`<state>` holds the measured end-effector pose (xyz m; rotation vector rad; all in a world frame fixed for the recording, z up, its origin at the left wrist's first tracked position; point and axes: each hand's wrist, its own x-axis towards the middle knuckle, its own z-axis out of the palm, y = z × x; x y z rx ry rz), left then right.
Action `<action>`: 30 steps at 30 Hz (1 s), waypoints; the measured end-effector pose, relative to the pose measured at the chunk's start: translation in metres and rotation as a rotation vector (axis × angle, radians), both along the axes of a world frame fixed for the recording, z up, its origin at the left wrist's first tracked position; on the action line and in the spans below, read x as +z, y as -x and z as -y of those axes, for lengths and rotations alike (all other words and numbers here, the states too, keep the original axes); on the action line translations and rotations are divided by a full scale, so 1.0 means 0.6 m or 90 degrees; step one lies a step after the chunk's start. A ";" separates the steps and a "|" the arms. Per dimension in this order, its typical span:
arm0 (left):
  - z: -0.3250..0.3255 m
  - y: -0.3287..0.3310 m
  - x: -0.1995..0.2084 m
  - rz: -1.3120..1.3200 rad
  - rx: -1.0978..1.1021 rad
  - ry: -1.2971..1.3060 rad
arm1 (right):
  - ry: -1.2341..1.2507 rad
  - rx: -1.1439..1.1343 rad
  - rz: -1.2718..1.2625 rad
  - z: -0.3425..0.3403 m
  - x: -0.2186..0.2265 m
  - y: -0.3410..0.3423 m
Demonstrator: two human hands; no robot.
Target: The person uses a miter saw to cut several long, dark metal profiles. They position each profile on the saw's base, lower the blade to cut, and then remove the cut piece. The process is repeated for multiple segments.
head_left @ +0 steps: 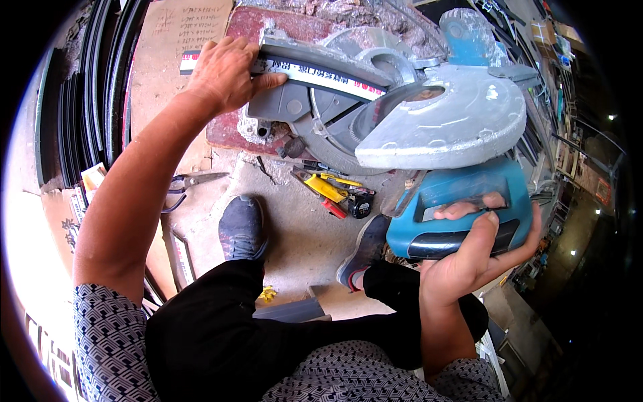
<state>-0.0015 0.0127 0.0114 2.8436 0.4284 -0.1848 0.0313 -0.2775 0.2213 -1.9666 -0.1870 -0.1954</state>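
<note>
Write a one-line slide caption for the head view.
Left grip on a strip at the saw, right grip around its blue handle, tools on the floor.

Patterned shirt [341, 368], dark on whitish, small nested angular blocks repeated all over. Left sleeve [110, 335] short, hem near elbow; right sleeve [465, 375] in same print. Trousers [207, 328] plain black, long. 2 dark shoes: left shoe [242, 228] blue-grey, rounded toe, laced, pale dusty scuffs; right shoe [365, 244] with red patch [355, 280] at ankle. Forearms [137, 177] bare, likewise left hand [228, 74], right hand [469, 261].
</note>
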 end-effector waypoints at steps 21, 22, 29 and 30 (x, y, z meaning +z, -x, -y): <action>0.004 0.003 -0.011 0.046 0.003 0.001 | 0.078 0.064 0.078 0.016 -0.044 0.014; 0.005 0.002 -0.008 0.028 0.005 0.003 | 0.082 0.066 0.084 0.016 -0.045 0.014; 0.002 0.005 -0.016 0.077 -0.005 0.002 | 0.077 0.080 0.113 0.016 -0.055 0.013; 0.001 0.005 -0.014 0.080 -0.005 0.002 | 0.076 0.079 0.112 0.017 -0.055 0.013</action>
